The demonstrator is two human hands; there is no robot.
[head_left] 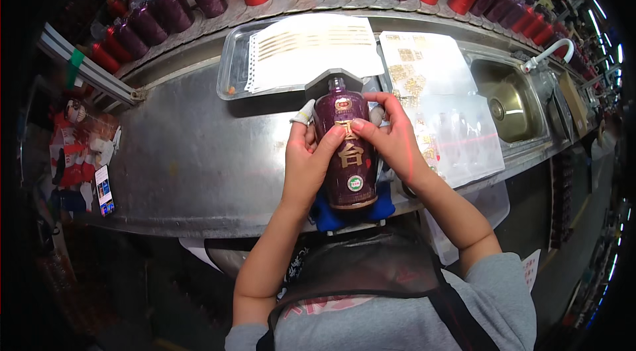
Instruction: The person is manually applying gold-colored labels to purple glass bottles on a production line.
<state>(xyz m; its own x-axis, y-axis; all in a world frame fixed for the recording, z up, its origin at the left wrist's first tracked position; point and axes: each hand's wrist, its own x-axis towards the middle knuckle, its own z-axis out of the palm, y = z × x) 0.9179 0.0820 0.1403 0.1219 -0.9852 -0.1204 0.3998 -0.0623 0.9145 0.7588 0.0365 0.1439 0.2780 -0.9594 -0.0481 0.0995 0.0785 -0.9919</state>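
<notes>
Hands [397, 142] clasp a purple bottle [334, 172] from both sides, thumbs [369, 132] against its gold lettering [351, 157]. A tray [236, 62] lies at eleven o'clock, a gold-stickered sheet [450, 72] at two.

A black-strapped apron [364, 268] (sheer-looking) overlies a grey short-sleeved shirt [384, 326].

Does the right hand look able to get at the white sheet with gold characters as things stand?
Probably yes: the white sheet lies close by, ahead and to the right of the right hand, with no visible obstacle between, though that hand would likely have to leave the purple bottle first.
</notes>
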